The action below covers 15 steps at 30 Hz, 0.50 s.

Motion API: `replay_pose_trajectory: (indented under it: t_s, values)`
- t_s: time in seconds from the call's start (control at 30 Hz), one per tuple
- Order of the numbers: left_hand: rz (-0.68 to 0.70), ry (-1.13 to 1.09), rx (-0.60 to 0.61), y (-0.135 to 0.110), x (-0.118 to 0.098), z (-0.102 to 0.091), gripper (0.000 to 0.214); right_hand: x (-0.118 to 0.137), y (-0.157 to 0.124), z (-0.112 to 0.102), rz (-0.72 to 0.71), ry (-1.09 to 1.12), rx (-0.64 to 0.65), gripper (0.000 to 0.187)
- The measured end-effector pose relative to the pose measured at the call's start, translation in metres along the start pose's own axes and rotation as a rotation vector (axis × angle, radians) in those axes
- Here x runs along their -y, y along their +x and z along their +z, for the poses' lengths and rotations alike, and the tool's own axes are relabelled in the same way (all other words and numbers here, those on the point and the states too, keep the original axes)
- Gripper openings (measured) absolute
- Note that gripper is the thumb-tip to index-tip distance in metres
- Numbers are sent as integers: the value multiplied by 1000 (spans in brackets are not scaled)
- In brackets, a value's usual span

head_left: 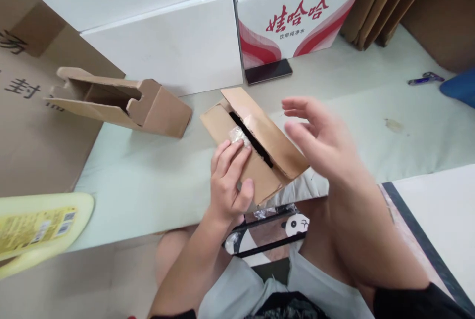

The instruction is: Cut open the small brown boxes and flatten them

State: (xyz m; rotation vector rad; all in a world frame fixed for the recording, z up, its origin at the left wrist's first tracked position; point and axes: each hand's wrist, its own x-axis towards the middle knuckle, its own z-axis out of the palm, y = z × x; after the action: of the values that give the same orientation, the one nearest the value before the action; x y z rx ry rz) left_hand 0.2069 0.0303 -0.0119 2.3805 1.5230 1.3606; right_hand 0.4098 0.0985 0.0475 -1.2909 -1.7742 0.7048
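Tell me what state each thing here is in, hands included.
Cardboard box by the hands: not fully closed, dark gap showing
Clear plastic: crumpled, at the left fingertips
Left hand: resting on that box
Right hand: raised, open
Cardboard box at left: top open
Dark phone: lying flat
Brown cartons: apparently flattened, upright

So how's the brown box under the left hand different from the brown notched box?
The box under the hand shows a narrow dark slit between its flaps, while the notched box has a wider opening. The left hand touches the first box; no hand touches the notched box. Both are brown cardboard.
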Motion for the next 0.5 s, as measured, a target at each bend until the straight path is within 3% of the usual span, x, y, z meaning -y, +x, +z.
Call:
replay_pose_trajectory:
  t_s: [0.07,0.13,0.27,0.5]
  values:
    - [-27,16,14,-1,-10,2,48,26,-9,-5,-81,-91,111,49]
    - [-37,22,35,-1,-19,3,47,37,-15,-5,-94,-198,142,48]
    - [-30,11,48,-3,-27,5,48,29,-12,-2,-89,-198,115,35]
    - [-30,15,32,-3,-25,8,50,22,-8,-6,-102,-95,94,34]
